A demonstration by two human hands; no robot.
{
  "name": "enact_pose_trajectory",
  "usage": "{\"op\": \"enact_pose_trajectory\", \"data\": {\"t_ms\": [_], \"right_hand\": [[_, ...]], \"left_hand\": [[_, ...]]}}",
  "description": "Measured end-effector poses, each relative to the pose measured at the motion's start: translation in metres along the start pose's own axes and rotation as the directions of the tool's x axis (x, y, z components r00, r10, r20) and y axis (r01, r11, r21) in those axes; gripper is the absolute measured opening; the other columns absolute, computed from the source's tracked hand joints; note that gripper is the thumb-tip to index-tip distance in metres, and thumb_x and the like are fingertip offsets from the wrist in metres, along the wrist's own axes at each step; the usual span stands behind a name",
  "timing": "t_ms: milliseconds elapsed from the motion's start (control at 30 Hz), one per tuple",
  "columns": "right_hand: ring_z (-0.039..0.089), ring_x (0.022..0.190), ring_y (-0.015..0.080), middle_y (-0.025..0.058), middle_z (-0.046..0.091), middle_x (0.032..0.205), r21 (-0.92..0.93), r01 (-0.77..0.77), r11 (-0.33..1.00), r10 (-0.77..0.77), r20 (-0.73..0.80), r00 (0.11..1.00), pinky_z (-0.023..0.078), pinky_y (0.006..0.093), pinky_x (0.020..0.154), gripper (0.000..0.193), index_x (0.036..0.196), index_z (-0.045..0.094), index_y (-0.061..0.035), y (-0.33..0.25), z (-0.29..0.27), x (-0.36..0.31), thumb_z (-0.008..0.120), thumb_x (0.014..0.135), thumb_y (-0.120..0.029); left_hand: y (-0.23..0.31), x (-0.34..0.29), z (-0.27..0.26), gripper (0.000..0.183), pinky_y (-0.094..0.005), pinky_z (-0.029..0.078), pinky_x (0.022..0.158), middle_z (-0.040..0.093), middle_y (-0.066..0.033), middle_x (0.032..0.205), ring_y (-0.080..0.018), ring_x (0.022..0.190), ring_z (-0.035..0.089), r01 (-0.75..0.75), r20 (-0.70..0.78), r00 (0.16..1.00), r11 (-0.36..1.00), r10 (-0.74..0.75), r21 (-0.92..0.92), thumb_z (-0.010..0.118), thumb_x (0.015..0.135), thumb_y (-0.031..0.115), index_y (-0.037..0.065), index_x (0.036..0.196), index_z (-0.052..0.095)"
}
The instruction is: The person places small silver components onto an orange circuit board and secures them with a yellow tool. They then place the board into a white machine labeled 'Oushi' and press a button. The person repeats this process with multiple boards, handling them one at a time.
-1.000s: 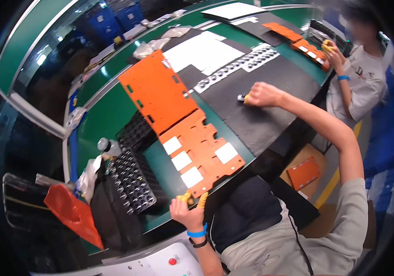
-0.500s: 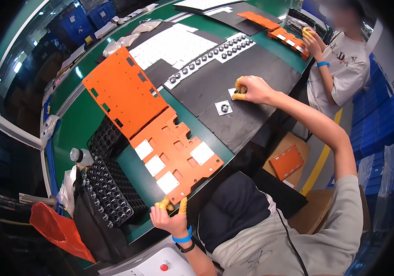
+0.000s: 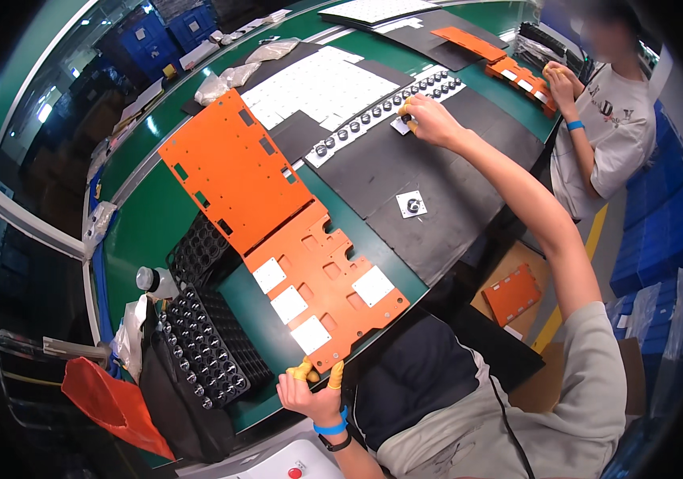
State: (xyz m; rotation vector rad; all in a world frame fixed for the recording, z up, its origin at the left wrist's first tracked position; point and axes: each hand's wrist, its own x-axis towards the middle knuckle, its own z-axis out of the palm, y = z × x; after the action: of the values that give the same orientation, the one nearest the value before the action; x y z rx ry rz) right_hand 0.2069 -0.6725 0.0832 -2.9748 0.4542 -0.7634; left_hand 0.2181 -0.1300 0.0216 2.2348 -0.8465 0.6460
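At one o'clock, the right hand [image 3: 429,121] pinched a white plate [image 3: 399,127] beside the plate row [image 3: 365,119], which a low sweep might have skewed, while the left hand [image 3: 311,393], its grip unclear, lay at the orange panel [image 3: 325,297] toward six o'clock.

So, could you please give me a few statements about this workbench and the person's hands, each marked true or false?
1. The right hand holds a small white plate. True.
2. Another white plate with a round black part lies on the black mat. True.
3. The left hand lies on the black mat. False: the left hand is at the near corner of the near orange panel.
4. Six white squares lie on that panel. False: there are four white squares.
5. A blue band circles the left wrist. True.
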Motion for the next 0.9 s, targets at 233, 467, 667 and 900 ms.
{"op": "enact_pose_trajectory", "data": {"t_ms": [233, 467, 667, 900], "right_hand": [[0.057, 0.107, 0.0322, 0.0138, 0.065, 0.099, -0.043, -0.006, 0.999, 0.006, -0.004, 1.0, 0.048, 0.0422, 0.095, 0.024, 0.097, 0.071, -0.0002, 0.008, 0.015, 0.011, 0.065, 0.074, 0.0], [0.057, 0.106, 0.0317, 0.0134, 0.062, 0.101, -0.109, 0.031, 0.994, -0.036, -0.047, 0.998, 0.047, 0.0429, 0.094, 0.029, 0.103, 0.069, -0.0015, 0.015, 0.022, 0.01, 0.062, 0.075, 0.0], [0.062, 0.102, 0.0313, 0.0156, 0.066, 0.1, -0.085, 0.043, 0.995, -0.064, -0.264, 0.963, 0.049, 0.0411, 0.089, 0.019, 0.098, 0.071, -0.0005, -0.015, 0.005, 0.001, 0.068, 0.082, -0.011], [0.065, 0.064, 0.0391, 0.0188, 0.064, 0.065, -0.011, -0.17, 0.985, 0.169, 0.221, 0.961, 0.051, 0.0457, 0.061, 0.061, 0.064, 0.065, -0.0001, -0.117, -0.055, -0.064, 0.072, 0.079, -0.059]], "left_hand": [[-0.003, -0.003, 0.0, 0.063, -0.0383, 0.033, 0.059, 0.046, -0.0046, 0.065, -0.0266, 0.062, 0.046, 0.012, 0.005, 1.0, 1.0, -0.012, 0.011, 0.081, 0.07, 0.063, 0.004, 0.076, 0.06], [-0.001, -0.002, 0.001, 0.061, -0.0384, 0.032, 0.058, 0.045, -0.0046, 0.065, -0.0263, 0.061, 0.045, 0.014, 0.021, 1.0, 1.0, -0.014, -0.006, 0.08, 0.071, 0.063, 0.004, 0.077, 0.062], [0.0, 0.0, 0.001, 0.06, -0.0383, 0.033, 0.059, 0.047, -0.0046, 0.066, -0.0265, 0.062, 0.045, -0.007, 0.033, 0.999, 1.0, 0.008, -0.017, 0.08, 0.072, 0.061, 0.004, 0.081, 0.065], [0.001, 0.001, 0.004, 0.058, -0.0383, 0.034, 0.06, 0.049, -0.0052, 0.068, -0.0266, 0.063, 0.046, 0.005, 0.044, 0.999, 1.0, -0.004, -0.018, 0.082, 0.072, 0.058, 0.003, 0.084, 0.066]]}}
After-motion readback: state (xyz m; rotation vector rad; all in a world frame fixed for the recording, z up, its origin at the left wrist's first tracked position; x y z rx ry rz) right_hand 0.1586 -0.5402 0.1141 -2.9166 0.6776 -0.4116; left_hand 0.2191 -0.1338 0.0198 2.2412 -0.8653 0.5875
